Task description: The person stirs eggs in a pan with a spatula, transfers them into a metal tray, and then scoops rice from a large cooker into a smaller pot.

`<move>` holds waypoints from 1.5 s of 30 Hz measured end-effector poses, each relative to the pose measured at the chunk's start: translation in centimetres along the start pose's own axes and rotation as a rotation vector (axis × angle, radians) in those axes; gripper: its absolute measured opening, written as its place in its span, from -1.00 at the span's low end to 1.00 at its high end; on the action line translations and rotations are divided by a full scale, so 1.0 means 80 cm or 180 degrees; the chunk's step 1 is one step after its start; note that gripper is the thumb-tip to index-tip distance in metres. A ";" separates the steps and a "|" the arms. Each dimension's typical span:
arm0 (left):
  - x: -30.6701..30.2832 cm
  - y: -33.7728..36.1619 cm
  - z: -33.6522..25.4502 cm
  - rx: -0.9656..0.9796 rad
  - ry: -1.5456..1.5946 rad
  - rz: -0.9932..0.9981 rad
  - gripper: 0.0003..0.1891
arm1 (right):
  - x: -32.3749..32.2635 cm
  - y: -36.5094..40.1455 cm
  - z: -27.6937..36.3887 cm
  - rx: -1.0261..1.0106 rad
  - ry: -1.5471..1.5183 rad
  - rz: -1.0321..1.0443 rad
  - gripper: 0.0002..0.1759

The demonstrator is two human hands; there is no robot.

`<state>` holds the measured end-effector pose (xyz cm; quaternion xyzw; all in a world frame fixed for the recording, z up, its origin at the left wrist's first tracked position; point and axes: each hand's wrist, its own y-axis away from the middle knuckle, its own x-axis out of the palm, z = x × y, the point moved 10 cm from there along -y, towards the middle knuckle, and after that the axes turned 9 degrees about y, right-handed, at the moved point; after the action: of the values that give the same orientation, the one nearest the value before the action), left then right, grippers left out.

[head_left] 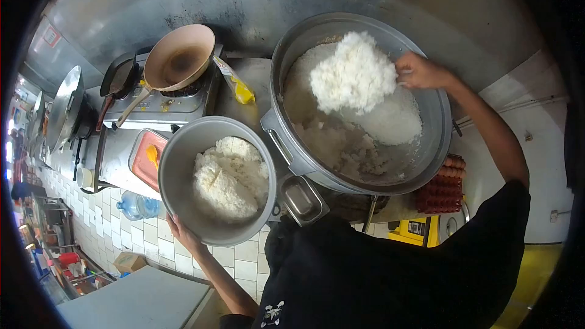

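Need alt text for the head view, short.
The right hand holds a large clump of cooked rice above a big rice cooker, while the left hand holds a smaller pot, part filled with rice, by its rim. A wok sits on a stove behind.

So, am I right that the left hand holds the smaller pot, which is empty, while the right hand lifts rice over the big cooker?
Not quite: the head view shows rice heaped in the smaller pot. The left hand holds it, and the right hand lifts a clump over the big cooker.
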<state>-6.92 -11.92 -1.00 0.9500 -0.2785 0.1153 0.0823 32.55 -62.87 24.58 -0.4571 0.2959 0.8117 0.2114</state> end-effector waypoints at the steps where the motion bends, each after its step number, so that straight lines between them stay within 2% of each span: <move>1: 0.001 0.000 -0.001 0.0025 -0.0019 0.0021 -0.48 | -0.022 0.001 0.020 0.0028 0.0061 -0.0020 -0.79; 4: 0.010 0.005 -0.006 -0.0062 0.0215 -0.0070 -0.49 | -0.069 -0.013 0.109 -0.0160 0.0478 -0.0071 -0.79; 6: -0.002 0.000 -0.009 0.0452 -0.0395 0.0040 -0.51 | -0.079 -0.028 0.202 -0.0583 0.0951 -0.0705 -0.83; 8: -0.019 0.003 0.000 0.0919 -0.1030 0.0087 -0.52 | -0.045 -0.050 0.276 -0.1106 0.1322 -0.1331 -0.80; 9: -0.022 0.000 0.000 0.0847 -0.0950 0.0069 -0.53 | -0.010 -0.057 0.311 -0.1064 0.1970 -0.1559 -0.80; 10: -0.025 -0.003 0.001 0.0775 -0.0870 0.0049 -0.54 | 0.040 -0.078 0.336 -0.1042 0.2893 -0.1505 -0.82; 11: -0.015 -0.004 0.002 0.0411 -0.0389 0.0011 -0.54 | 0.086 -0.098 0.350 -0.1084 0.3044 -0.1647 -0.88; 12: -0.010 -0.004 0.007 0.0062 0.0110 -0.0011 -0.54 | 0.114 -0.087 0.367 -0.1765 0.2821 -0.2787 -0.89; 15: -0.016 -0.009 0.013 0.0127 0.0102 -0.0038 -0.53 | 0.120 -0.139 0.373 -0.1661 0.3169 -0.1448 -0.80; 16: -0.014 -0.006 0.011 0.0074 0.0062 -0.0098 -0.51 | 0.086 -0.121 0.373 -0.1835 0.2613 -0.1363 -0.84; 18: -0.024 0.000 0.009 0.0121 -0.0223 -0.0325 -0.49 | 0.029 -0.082 0.343 -0.2229 0.2228 -0.1821 -0.84; 20: -0.022 -0.002 0.011 0.0074 -0.0236 -0.0396 -0.47 | -0.021 -0.053 0.304 -0.1138 0.2358 -0.1040 -0.82; 22: -0.022 0.002 0.016 -0.0079 0.0029 -0.0362 -0.45 | -0.056 -0.006 0.234 -0.0461 0.2431 -0.0870 -0.80; 23: -0.014 0.001 0.008 0.0121 -0.0211 -0.0103 -0.44 | -0.060 0.018 0.198 -0.0022 0.2559 -0.0785 -0.81; 25: -0.019 0.001 0.018 -0.0137 0.0031 -0.0304 -0.45 | -0.051 0.070 0.130 0.0861 0.2771 -0.0580 -0.82; 27: 0.003 0.007 -0.002 -0.0058 -0.0180 -0.0055 -0.44 | -0.003 0.093 0.050 0.1267 0.2603 0.0182 -0.83; 28: -0.019 -0.010 0.011 0.0498 -0.1282 0.0327 -0.43 | 0.026 0.102 0.022 0.1340 0.2553 0.0468 -0.84; 29: -0.022 -0.007 0.011 0.0470 -0.1423 0.0330 -0.42 | 0.055 0.110 -0.004 0.1400 0.2497 0.0745 -0.84; 31: -0.016 -0.005 0.004 0.0368 -0.1486 0.0239 -0.40 | 0.106 0.119 -0.051 0.1494 0.1998 0.0889 -0.87; 34: -0.022 0.000 0.007 -0.0076 -0.0831 -0.0210 -0.34 | 0.164 0.099 -0.075 0.1064 0.1006 0.0586 -0.90; 38: -0.050 -0.007 0.017 0.0226 -0.1304 -0.0108 -0.28 | 0.195 0.036 -0.054 0.0728 0.0493 0.0488 -0.89; 41: -0.065 -0.016 0.019 0.0145 -0.1583 -0.0297 -0.30 | 0.218 -0.018 -0.031 0.0254 0.0388 0.0593 -0.88; 45: -0.007 0.009 -0.014 -0.0091 -0.1398 -0.0618 -0.33 | 0.228 -0.056 -0.014 -0.0266 -0.0173 0.0732 -0.83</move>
<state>-7.93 -11.97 0.00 0.9733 -0.1986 -0.1065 0.0439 26.98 -59.01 7.00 -0.4064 0.3064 0.8543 0.1056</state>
